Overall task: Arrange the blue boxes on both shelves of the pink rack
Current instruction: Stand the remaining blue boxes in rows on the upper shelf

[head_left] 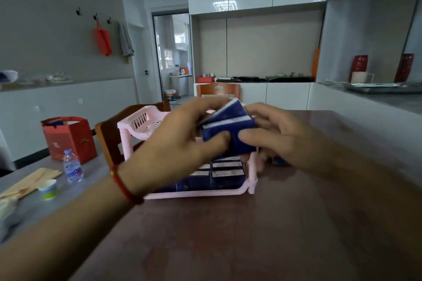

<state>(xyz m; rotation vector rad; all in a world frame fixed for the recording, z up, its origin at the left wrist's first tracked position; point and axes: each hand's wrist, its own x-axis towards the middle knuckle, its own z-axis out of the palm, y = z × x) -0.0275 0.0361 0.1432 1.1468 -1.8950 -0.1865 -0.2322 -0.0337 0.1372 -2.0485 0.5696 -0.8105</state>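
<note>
The pink rack [146, 121] stands on the brown table [228, 235], right in front of me. Its lower shelf holds several blue boxes [226, 178] lying side by side. The part of the upper shelf that shows on the left is bare. My left hand [182, 143] and my right hand [280, 137] together grip two blue boxes [228, 128] stacked against each other, held in the air above the rack's right side. Both thumbs press the near face of the held boxes. A bit of another blue box [279, 161] shows under my right hand.
A wooden chair [109, 137] stands against the rack's left side, and another chair [218, 90] is behind the table. On the grey table to the left are a red gift bag [68, 137], a water bottle [72, 166], a paper cup [48, 189] and brown paper.
</note>
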